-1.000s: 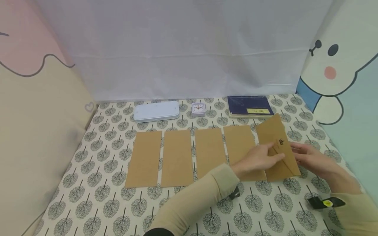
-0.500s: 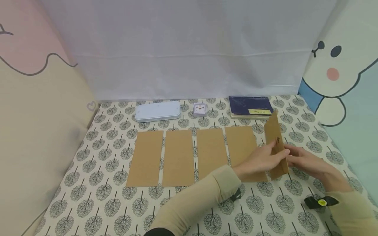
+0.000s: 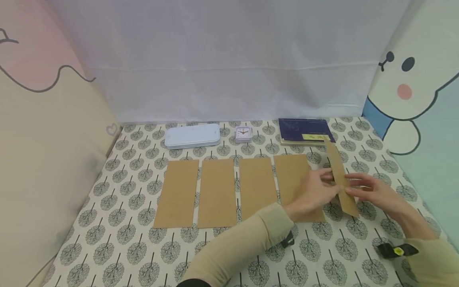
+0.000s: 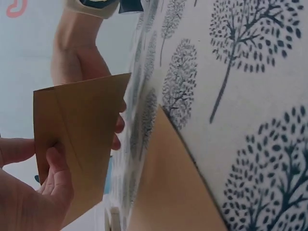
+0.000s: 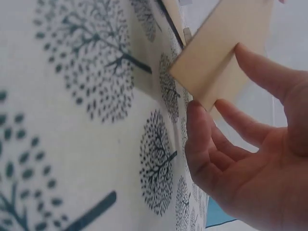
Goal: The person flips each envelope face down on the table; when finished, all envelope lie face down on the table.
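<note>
A brown paper envelope (image 3: pixel 341 179) stands tilted on edge above the right side of the table, held between both hands. My left hand (image 3: pixel 315 193) pinches it from the left; in the left wrist view the thumb (image 4: pixel 58 166) lies on its creased face. On the other side, my right hand (image 3: pixel 376 193) holds the envelope's edge, and the right wrist view shows the thumb (image 5: pixel 260 67) on one face with fingertips at the lower edge. Nearest to the left wrist lies a flat brown envelope (image 3: pixel 292 171), partly covered by that hand.
Further left, several flat brown envelopes (image 3: pixel 216 191) continue the row. Along the back stand a pale pencil tin (image 3: pixel 192 135), a small lilac clock (image 3: pixel 243 134) and a dark blue book (image 3: pixel 305 129). A tree-patterned cloth (image 3: pixel 118 247) covers the table, with fabric walls around it.
The envelope has turned from showing its flap and crown print to nearly edge-on, then over to a plain face. The left fingers have shifted along it; both hands stay at it.
</note>
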Tool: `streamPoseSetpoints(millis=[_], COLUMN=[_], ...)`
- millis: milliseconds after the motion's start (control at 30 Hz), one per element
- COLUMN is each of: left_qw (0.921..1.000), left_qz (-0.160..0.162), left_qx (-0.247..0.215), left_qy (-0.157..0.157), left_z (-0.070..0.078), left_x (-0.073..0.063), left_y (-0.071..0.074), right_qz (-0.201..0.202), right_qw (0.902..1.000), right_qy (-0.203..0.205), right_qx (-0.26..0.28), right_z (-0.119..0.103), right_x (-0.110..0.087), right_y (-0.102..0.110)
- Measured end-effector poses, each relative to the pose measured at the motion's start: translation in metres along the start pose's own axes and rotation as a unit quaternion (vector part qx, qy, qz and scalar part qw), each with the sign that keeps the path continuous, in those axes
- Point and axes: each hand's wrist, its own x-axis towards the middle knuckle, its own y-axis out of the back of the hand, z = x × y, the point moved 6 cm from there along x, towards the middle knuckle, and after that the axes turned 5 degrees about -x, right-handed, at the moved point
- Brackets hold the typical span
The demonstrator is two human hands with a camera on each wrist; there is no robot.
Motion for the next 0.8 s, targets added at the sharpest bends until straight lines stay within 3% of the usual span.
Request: streamPoseSetpoints(millis=[100,200,467,633,800], left_qw=[0.9986,0.9945,0.9727,0.9687,0.9711], left_qz=[0.029,0.031,-0.012,-0.03,-0.035], left_qx=[0.044,0.1,0.225,0.214,0.19], left_qy=[-0.001,0.002,0.054,0.121,0.139], left_z=[-0.002,-0.006,-0.02,-0.031,-0.035], left_x=[0.002,0.005,0.005,0.003,0.006], left_y=[0.003,0.002,-0.002,-0.004,-0.003], right_qz=[0.017,0.03,0.047,0.061,0.072], right_qw=[0.9989,0.9956,0.982,0.9766,0.9702], right_qy=[-0.005,-0.016,-0.036,-0.026,-0.027], right_qx=[-0.043,-0.088,-0.18,-0.205,-0.23], right_z=[0.002,0.003,0.006,0.006,0.003], right_x=[0.0,0.0,0.004,0.005,0.007], right_y=[0.002,0.003,0.005,0.001,-0.001])
